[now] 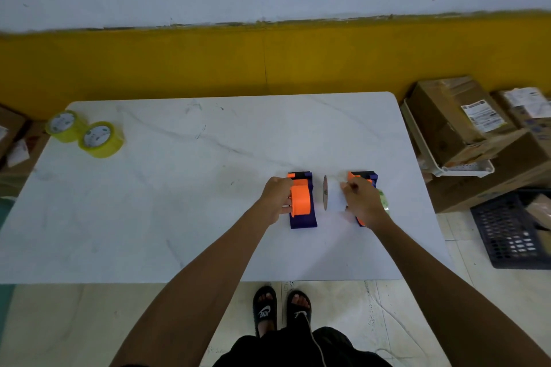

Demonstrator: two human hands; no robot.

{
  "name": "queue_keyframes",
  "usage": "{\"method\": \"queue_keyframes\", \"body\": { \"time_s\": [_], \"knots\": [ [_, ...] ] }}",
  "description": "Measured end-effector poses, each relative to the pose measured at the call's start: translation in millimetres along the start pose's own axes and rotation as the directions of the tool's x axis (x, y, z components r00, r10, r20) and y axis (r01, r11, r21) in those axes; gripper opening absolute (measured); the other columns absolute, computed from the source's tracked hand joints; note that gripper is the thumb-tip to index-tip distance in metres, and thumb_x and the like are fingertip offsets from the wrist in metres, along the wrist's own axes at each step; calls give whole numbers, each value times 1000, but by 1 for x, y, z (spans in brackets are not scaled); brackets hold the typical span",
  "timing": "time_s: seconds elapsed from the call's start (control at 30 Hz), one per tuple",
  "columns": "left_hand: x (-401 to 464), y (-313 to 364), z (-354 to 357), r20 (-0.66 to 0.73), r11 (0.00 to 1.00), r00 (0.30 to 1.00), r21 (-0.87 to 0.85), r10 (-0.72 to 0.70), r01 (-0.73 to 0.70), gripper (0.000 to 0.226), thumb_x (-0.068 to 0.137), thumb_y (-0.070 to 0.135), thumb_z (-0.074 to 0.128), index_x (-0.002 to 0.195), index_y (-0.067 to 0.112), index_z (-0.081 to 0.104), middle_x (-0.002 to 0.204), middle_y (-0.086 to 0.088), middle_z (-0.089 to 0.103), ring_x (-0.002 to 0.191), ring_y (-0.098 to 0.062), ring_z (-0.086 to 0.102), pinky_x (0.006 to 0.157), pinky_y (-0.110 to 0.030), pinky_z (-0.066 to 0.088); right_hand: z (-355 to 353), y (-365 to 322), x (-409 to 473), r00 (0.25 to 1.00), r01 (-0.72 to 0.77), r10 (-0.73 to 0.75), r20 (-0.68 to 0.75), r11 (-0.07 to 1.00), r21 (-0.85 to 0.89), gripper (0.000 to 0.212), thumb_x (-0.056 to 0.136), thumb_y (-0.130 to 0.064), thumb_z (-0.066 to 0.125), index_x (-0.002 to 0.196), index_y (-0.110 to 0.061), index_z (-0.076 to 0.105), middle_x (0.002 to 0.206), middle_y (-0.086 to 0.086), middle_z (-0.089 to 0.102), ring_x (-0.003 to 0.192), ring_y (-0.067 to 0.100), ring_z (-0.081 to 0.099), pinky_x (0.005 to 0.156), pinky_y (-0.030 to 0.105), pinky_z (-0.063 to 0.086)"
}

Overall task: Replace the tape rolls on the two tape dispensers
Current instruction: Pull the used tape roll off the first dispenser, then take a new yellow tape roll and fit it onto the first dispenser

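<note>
Tape dispensers sit side by side right of centre on the white marbled desk [149, 202], both with long axis running away from the person. Left dispenser [302, 202]: orange housing on purple base, black end at the far side. Left hand [277, 197] reaches straight out, fingers wrapped round the orange housing from its left side, grip closed on it. Right dispenser [362, 180] mostly hidden under the right hand [359, 202], whose grip is closed on an emptied tape core [335, 194] standing on edge between the dispensers. Two yellow tape rolls [86, 134] lie touching each other at the far left corner. Cardboard boxes [459, 125] and a dark crate [512, 232] on the floor to the right.
</note>
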State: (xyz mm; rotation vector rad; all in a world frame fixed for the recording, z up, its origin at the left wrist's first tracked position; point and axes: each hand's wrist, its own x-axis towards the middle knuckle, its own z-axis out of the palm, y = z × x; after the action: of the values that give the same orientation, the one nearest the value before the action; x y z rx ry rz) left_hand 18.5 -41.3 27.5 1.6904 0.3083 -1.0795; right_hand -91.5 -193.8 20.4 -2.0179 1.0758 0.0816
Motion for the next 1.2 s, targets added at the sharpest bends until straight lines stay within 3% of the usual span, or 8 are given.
{"method": "queue_keyframes", "body": {
  "time_s": [0.13,0.27,0.37,0.5,0.73,0.87,1.0,1.2],
  "knots": [
    [-1,-2,2,-4,1000,1000,9,1,-1,19,92,11,43,105,9,57,94,-12,64,80,-25,63,66,-35,54,-6,1,2,1000,5,-6,-24,1000,-16,27,97,-17,44,97,7,57,82,11,53,61,15,42,51,20,32],
    [-3,-10,4,-39,996,999,91,-12,15,10,91,10,43,92,9,53,91,-11,62,79,-24,59,65,-32,50,-4,-6,1,1000,28,-27,-9,997,73,23,97,-21,47,80,-6,53,71,2,50,61,13,45,52,20,34],
    [-4,-21,4,-63,967,998,253,15,2,13,91,14,44,103,11,48,101,-11,56,87,-23,51,71,-29,41,-2,-11,1,999,44,-42,-17,988,146,23,94,-23,50,77,-8,50,67,1,51,69,20,50,59,29,46],
    [-8,-21,-6,-74,888,979,440,188,-137,41,93,16,46,134,11,45,123,-11,53,94,-18,48,73,-27,40,-2,-25,-2,998,56,-57,0,979,196,27,95,-24,51,90,2,54,73,4,52,67,16,53,77,50,59],
    [-32,28,-22,-29,856,901,327,432,-400,20,89,17,51,99,13,68,94,-2,67,89,-20,61,77,-32,48,11,-70,-5,979,188,-199,41,962,198,23,93,-24,52,75,-10,50,76,5,55,91,35,64,76,54,58],
    [-50,32,-44,-98,825,868,376,487,-421,16,87,14,50,95,11,63,92,-8,64,83,-25,59,74,-40,52,27,-109,-17,945,291,-313,98,938,187,24,96,-25,52,83,-5,52,83,9,56,79,24,60,59,23,55],
    [-65,28,-82,-214,856,849,321,483,-405,21,86,12,50,102,8,64,102,-15,66,94,-32,63,87,-48,55,53,-140,-29,902,361,-396,170,910,205,26,94,-27,54,81,-5,53,92,21,62,93,38,63,75,55,59],
    [-91,23,-171,-371,866,785,279,496,-415,17,85,9,50,95,13,64,96,-8,65,84,-25,59,81,-40,55,114,-211,-67,834,478,-510,208,858,186,24,94,-27,55,76,-10,54,88,23,64,90,40,63,81,57,56]
  ]
}}
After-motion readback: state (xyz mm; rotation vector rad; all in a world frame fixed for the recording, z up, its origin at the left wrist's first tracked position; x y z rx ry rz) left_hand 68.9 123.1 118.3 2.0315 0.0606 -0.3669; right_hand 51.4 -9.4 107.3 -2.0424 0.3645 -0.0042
